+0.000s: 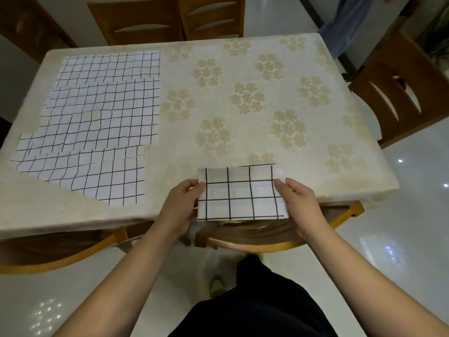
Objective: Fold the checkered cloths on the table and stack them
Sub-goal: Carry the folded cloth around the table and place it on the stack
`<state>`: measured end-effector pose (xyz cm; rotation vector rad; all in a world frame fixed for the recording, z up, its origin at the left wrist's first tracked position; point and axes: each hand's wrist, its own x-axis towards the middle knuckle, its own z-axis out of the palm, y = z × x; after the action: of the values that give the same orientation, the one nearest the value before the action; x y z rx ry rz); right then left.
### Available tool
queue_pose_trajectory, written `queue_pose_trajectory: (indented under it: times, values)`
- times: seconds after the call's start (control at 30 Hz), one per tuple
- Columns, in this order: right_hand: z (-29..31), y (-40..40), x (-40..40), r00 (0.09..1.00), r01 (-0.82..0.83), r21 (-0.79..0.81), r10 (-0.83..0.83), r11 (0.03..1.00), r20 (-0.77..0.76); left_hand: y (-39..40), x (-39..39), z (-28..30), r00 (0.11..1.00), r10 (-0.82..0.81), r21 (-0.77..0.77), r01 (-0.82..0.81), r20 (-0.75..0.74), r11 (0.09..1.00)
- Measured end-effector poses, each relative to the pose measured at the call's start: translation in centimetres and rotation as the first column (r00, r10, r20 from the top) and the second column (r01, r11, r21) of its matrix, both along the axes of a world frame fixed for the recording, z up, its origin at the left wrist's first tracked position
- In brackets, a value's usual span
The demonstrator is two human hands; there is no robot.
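A folded white cloth with a black grid [240, 193] sits at the table's near edge, partly overhanging it. My left hand [181, 205] pinches its left side and my right hand [297, 203] pinches its right side. Several unfolded checkered cloths [102, 117] lie flat and overlapping on the left half of the table, reaching from the far edge toward the near left corner.
The table [243, 105] wears a cream cloth with a beige flower print. Wooden chairs stand around it: one tucked in right below my hands [255, 237], another at the near left [56, 249], one at the right [398, 93], two at the far side [167, 18].
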<state>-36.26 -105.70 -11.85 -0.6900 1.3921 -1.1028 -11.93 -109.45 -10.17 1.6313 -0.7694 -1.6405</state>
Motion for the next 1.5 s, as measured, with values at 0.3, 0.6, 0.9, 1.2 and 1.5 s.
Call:
queue_pose_trajectory:
  times: [0.3, 0.6, 0.9, 1.2, 1.5]
  values:
    - [1.4, 7.9, -1.2, 0.991, 0.131, 0.04, -0.132, 0.991, 0.027, 3.3, -2.5, -0.1, 0.987, -0.16, -0.007, 0.16, 0.005, 0.987]
    - [2.2, 16.8, -6.7, 0.916, 0.397, 0.024, -0.394, 0.918, -0.079, 6.1, -10.2, -0.2, 0.795, -0.607, -0.083, 0.605, 0.005, 0.792]
    - [1.8, 28.2, -15.0, 0.799, 0.602, 0.057, -0.601, 0.796, -0.037, 12.2, -22.7, -0.5, 0.631, -0.776, -0.113, 0.77, -0.013, 0.628]
    - [0.8, 37.5, -22.7, 0.721, 0.692, 0.08, -0.691, 0.717, -0.051, 19.6, -33.7, -1.0, 0.509, -0.86, -0.022, 0.861, 0.047, 0.509]
    - [0.5, 38.8, -27.7, 0.721, 0.691, 0.135, -0.691, 0.71, -0.059, 20.3, -39.4, -1.1, 0.482, -0.873, 0.015, 0.875, 0.076, 0.484]
